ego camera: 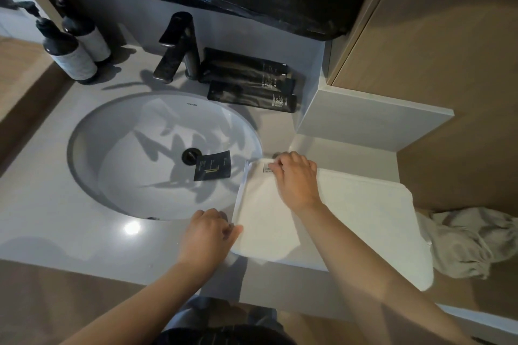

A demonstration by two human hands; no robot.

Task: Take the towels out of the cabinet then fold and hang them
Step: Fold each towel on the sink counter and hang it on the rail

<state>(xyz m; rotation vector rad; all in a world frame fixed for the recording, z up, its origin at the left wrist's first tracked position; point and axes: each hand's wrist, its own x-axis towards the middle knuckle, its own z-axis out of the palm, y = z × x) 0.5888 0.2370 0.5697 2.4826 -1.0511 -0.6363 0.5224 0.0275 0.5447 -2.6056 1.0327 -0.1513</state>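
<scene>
White folded towel (pixel 350 213) flat on countertop (pixel 56 204)

Soft white cloth towel (pixel 350 213) on smooth, glossy countertop (pixel 56 204) — matt black metal faucet (pixel 179 47).

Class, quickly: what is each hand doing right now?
Left hand: pinches the white towel at its near corner.
Right hand: pinches the towel's far corner.

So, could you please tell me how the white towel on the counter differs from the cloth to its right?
The white towel lies flat with neat edges on the counter; the greyish cloth is crumpled in a heap. The white towel is bright white, the greyish cloth duller. The left hand and right hand each pinch a corner of the white towel; no hand touches the greyish cloth. Both are soft fabric.
</scene>
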